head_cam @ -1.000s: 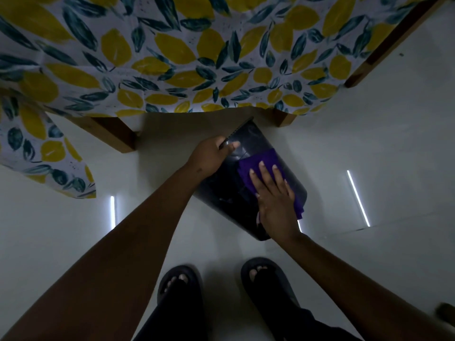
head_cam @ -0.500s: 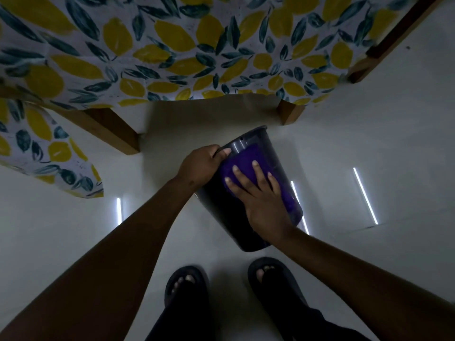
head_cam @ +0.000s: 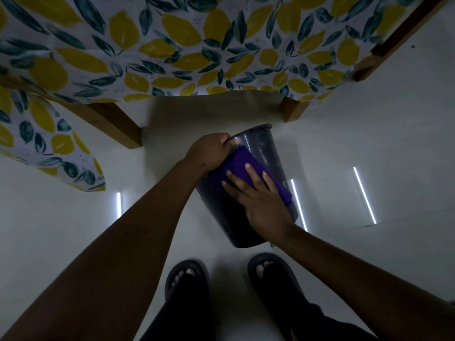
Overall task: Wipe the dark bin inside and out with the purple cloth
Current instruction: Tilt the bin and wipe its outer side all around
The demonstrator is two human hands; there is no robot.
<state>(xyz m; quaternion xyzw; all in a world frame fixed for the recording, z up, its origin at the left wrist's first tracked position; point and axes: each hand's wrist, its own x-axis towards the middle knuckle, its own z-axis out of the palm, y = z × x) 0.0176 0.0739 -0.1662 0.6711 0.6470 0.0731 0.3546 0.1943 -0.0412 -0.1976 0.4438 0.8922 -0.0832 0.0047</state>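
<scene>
Dark bin [head_cam: 264, 153]: it sits tilted in the middle of the scene, held above the pale floor [head_cam: 369, 148]; its open rim points to the far side toward the table, and its base points near, toward my feet.
Purple cloth [head_cam: 242, 163]: it lies spread on the bin's outer wall, facing up, and reaches from near the rim down toward the right side.
My left hand [head_cam: 209, 151]: it grips the bin's rim on the left, fingers curled and clamped over the edge.
My right hand [head_cam: 261, 200]: it lies flat on the cloth, fingers spread apart and straight, pressing the cloth against the bin's wall.
Table [head_cam: 115, 124]: wooden legs stand on the far side, just beyond the bin.
Lemon-print tablecloth [head_cam: 172, 45]: it covers the table and hangs down at the far left.
My sandals [head_cam: 187, 279]: dark, on the floor just near the bin's base.
</scene>
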